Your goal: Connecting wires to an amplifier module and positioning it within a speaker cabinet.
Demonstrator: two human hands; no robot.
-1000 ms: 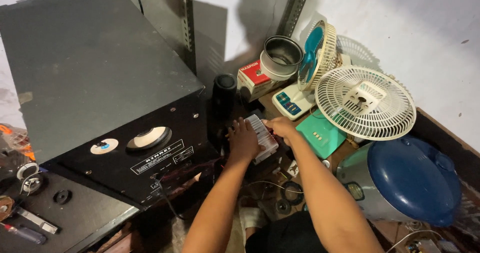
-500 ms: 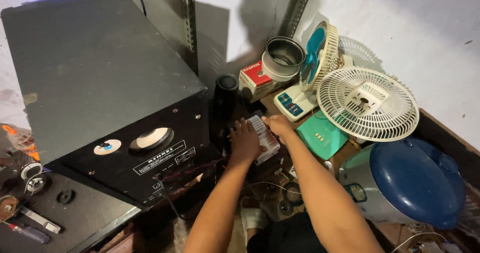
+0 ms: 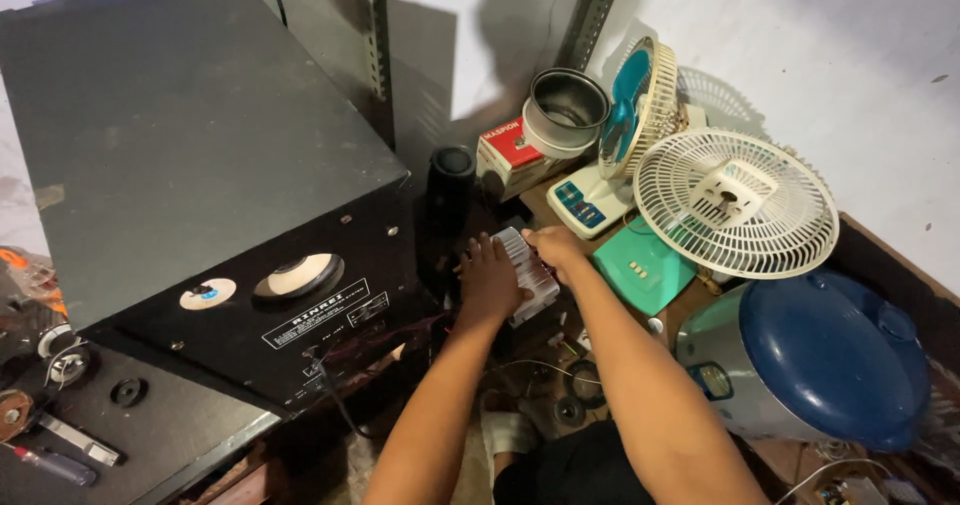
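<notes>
Both my forearms run up from the bottom edge of the view to a small ribbed silver block [image 3: 528, 275], finned like a heat sink, which I hold between my two hands in the gap right of the big black cabinet [image 3: 200, 165]. My left hand [image 3: 487, 283] lies flat on the block's left side, fingers spread and pointing away from me. My right hand [image 3: 555, 248] grips its far right end, fingers curled over the top edge; how far they wrap under I cannot tell. The block sits tilted, its near end lower, above a dark tangle of wires and small parts.

On the low black surface at my near left lie a screwdriver [image 3: 45, 462] and some round metal bits. At my near right stands a rice cooker [image 3: 820, 365] with a blue lid. Just beyond my right hand rests a teal fan base [image 3: 645, 270], and past it a white fan grille [image 3: 735, 203] lying face up. Beyond my left hand a black cylinder [image 3: 450, 190] stands upright against the cabinet's right side. Farther back, by the wall, a red and white box [image 3: 512, 150] carries a metal pot [image 3: 565, 110], with a teal-bladed fan [image 3: 635, 105] upright beside it.
</notes>
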